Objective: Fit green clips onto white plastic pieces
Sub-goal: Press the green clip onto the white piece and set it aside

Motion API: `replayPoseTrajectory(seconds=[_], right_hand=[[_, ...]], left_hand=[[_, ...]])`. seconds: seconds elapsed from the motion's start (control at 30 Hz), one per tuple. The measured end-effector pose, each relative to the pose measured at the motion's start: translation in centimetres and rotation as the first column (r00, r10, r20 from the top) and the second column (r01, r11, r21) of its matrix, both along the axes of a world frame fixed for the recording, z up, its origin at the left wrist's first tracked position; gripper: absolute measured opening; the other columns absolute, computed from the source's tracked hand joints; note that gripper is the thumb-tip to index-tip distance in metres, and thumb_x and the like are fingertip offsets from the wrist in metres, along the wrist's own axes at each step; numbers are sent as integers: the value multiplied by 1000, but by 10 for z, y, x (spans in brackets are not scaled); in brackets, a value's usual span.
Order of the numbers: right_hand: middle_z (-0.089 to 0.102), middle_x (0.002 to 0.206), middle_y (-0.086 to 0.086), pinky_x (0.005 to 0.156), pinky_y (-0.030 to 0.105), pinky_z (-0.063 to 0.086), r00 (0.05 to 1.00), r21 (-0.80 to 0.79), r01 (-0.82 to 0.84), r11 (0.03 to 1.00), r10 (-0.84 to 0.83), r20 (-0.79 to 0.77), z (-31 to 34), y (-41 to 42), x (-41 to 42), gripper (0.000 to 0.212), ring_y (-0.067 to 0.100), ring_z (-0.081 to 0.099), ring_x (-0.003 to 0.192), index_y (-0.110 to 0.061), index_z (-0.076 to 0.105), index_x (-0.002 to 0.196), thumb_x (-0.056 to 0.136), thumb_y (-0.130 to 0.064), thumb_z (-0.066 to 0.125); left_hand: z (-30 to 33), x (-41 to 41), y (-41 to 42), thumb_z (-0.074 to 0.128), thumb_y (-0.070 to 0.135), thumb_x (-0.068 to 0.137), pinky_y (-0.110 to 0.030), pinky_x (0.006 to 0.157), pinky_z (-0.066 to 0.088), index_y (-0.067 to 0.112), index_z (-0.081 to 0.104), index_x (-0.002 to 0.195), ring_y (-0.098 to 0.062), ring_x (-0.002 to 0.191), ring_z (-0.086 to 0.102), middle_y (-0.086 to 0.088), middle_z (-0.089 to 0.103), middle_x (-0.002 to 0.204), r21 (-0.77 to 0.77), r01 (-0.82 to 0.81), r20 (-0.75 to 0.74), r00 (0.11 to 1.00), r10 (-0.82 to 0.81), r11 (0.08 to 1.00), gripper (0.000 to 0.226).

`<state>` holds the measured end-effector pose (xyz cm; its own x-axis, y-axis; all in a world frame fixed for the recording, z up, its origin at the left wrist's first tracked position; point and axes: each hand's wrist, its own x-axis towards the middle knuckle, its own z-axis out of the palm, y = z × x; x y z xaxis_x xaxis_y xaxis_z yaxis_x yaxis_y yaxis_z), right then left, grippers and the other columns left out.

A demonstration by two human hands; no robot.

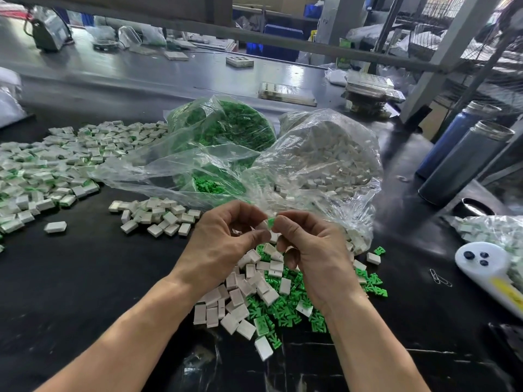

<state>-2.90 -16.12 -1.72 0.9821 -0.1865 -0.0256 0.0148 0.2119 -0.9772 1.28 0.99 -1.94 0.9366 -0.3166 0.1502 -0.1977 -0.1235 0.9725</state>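
My left hand (223, 241) and my right hand (308, 250) meet above the table's middle. Between the fingertips sits a small white plastic piece (262, 224), pinched by the left hand, with a green clip (271, 222) pinched against it by the right hand. Curled fingers hide most of both parts. Below the hands lies a mixed heap of loose white pieces (240, 295) and green clips (285, 306).
Two clear bags stand behind the hands, one of green clips (226, 131), one of white pieces (325, 154). Fitted pieces spread at the left (56, 165), with a smaller group (158, 216) nearer. Two metal flasks (464, 165) and a white device (481, 264) stand at right.
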Motion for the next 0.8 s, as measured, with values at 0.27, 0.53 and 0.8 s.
replayPoseTrajectory(seconds=[0.27,0.53,0.8], right_hand=[[70,70,5,48,21,45,1000,-135,16,991,-15,7,-2,-1,0,8,13,60,59,-14,77,94,90,-21,80],[69,68,2,47,22,45,999,-237,-28,971,33,16,1,-1,-2,7,10,56,53,-16,75,99,95,-22,76],[73,75,-8,56,14,49,994,-384,-3,923,45,102,3,2,-4,4,2,64,64,-23,74,98,96,-20,75]], left_hand=[[-3,2,1,84,26,82,-44,90,61,33,73,98,-19,90,74,3,77,95,-5,7,21,1000,-7,1000,20],[1,1,1,79,14,79,-25,75,61,21,79,94,-21,86,74,-4,78,93,-188,4,-29,1000,-9,982,17],[5,1,1,77,-3,84,-15,65,55,13,79,97,-12,75,75,-3,79,88,-244,-33,-71,997,17,969,21]])
